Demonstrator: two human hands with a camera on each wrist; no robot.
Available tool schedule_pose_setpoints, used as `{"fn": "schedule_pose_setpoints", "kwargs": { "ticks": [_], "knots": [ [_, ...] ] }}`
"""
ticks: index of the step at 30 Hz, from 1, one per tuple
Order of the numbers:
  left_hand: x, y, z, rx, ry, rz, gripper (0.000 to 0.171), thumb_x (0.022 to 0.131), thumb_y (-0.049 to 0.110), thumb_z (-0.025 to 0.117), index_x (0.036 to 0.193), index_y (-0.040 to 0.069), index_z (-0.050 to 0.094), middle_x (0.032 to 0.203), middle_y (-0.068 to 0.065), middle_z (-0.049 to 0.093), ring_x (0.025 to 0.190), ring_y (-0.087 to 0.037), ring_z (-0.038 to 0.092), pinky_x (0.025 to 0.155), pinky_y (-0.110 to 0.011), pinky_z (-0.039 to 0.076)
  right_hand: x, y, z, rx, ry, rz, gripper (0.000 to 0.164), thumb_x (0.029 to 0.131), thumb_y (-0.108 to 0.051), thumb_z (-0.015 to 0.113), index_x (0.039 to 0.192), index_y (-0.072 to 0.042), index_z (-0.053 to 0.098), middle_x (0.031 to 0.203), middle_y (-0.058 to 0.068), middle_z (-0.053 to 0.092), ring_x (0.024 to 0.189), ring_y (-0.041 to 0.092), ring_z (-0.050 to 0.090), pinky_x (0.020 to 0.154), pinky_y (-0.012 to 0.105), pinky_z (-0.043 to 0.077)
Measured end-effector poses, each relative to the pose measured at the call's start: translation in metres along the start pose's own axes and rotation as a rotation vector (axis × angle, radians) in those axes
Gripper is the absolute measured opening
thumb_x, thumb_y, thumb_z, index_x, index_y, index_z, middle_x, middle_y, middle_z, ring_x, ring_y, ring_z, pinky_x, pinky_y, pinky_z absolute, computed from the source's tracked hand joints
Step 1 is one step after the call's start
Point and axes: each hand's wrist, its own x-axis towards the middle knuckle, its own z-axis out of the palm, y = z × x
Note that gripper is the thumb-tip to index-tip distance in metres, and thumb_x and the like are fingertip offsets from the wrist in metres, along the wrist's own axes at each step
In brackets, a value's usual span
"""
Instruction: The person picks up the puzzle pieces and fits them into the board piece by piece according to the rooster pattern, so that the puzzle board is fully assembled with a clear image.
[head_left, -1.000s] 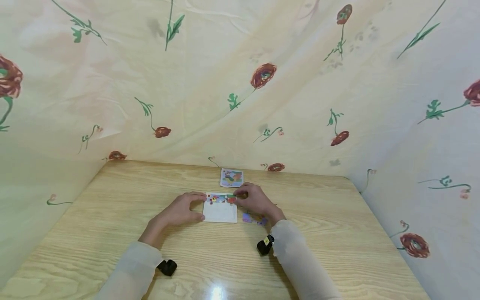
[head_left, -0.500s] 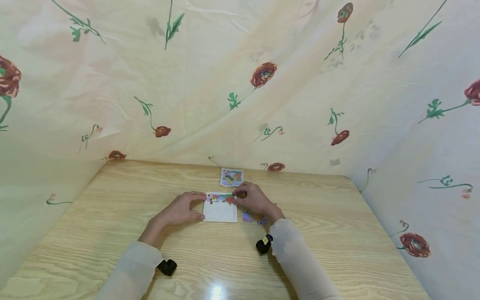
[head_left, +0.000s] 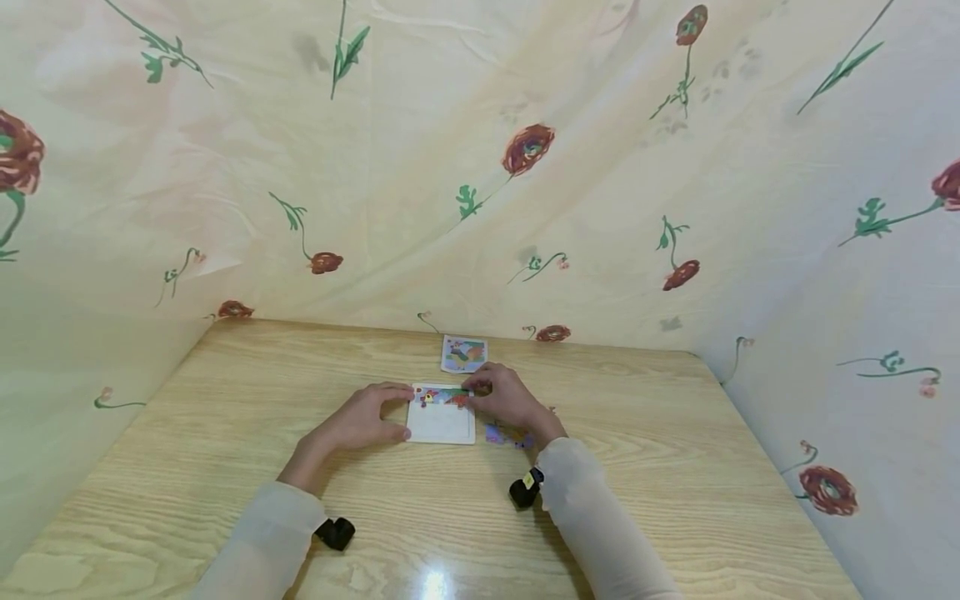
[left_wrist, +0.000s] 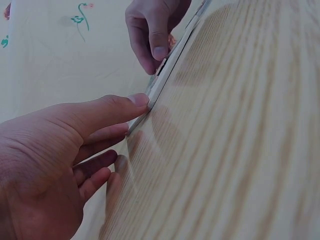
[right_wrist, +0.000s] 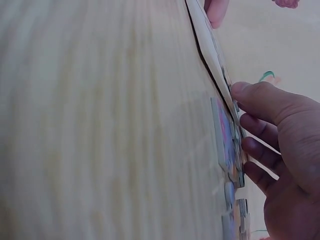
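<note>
A white puzzle tray [head_left: 441, 426] lies on the table, with a row of colourful joined puzzle pieces [head_left: 431, 396] along its far edge. My left hand [head_left: 369, 417] holds the tray's left side, thumb at the near corner and fingers at the far corner. At the far right corner, my right hand [head_left: 512, 403] pinches a red and green puzzle piece [head_left: 457, 397] at the end of the row; its fingertips partly cover it. In the right wrist view, loose puzzle pieces [right_wrist: 223, 135] lie beside the tray [right_wrist: 209, 42], below the right hand [right_wrist: 292, 135].
A small picture card [head_left: 464, 355] lies beyond the tray. More loose pieces [head_left: 498, 434] sit right of the tray, partly hidden under the right wrist. The wooden table [head_left: 420, 517] ends at a flowered cloth [head_left: 420, 167] behind and at both sides.
The red and green puzzle piece has shifted slightly left, and the gap between it and the row has closed. My right hand moved a little left with it; my left hand stayed put.
</note>
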Motion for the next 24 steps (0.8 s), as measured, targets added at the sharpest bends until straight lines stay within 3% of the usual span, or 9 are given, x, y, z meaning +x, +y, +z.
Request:
{"fn": "schedule_pose_setpoints", "kwargs": {
  "ticks": [12,24],
  "knots": [
    [0.000,-0.001,0.001,-0.004,0.004,0.007,0.062,0.088,0.025,0.079,0.144,0.007,0.060,0.155,-0.009,0.053,0.150,-0.039,0.040,0.122,-0.060,0.034,0.003,0.001,0.003,-0.017,0.009,-0.026,0.018,0.092,-0.019,0.078,0.109,-0.012,0.080,0.116,0.005,0.067,0.098,0.015,0.059,0.084,0.032,0.051],
    [-0.001,-0.001,0.001,-0.009,0.002,0.006,0.063,0.087,0.025,0.080,0.144,0.008,0.061,0.156,-0.009,0.053,0.150,-0.039,0.039,0.122,-0.061,0.034,-0.019,0.009,-0.016,0.009,0.078,-0.001,0.017,0.096,-0.021,0.074,0.110,-0.014,0.079,0.114,0.000,0.068,0.106,0.020,0.063,0.092,0.041,0.056]
  ]
}}
